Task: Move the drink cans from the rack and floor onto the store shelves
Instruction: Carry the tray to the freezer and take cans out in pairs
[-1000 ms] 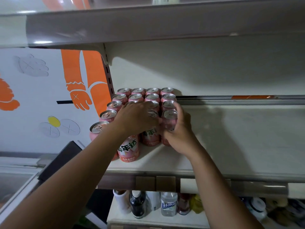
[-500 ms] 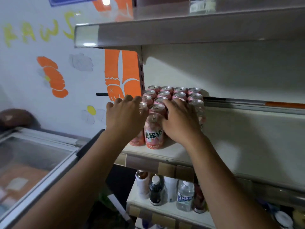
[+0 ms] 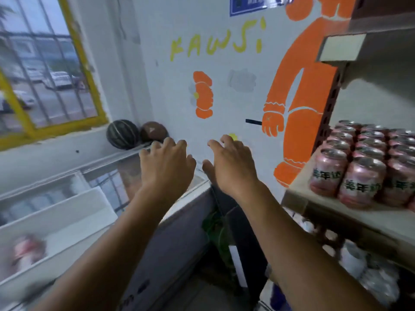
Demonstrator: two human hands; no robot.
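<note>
Head view: the left hand (image 3: 167, 163) and right hand (image 3: 231, 167) are both held out palm down in mid-air, side by side but not touching. Their fingers are loosely spread and hold nothing. They hover in front of the painted wall (image 3: 224, 90), above the far corner of a glass-topped freezer (image 3: 56, 209).

The cans (image 3: 363, 167), pink with dark lettering, stand upright in tight rows on the shelf (image 3: 301, 189) at the right, the front row close to its edge. They are well apart from both hands. An upper shelf (image 3: 370, 48) hangs over them, and blurred bottles (image 3: 359, 261) sit on a level below.

Two dark balls (image 3: 122, 134) rest on the freezer's back corner by the wall, under a yellow-framed window (image 3: 45, 63). Something pink and blurred (image 3: 27, 250) lies inside the freezer; what it is cannot be told.
</note>
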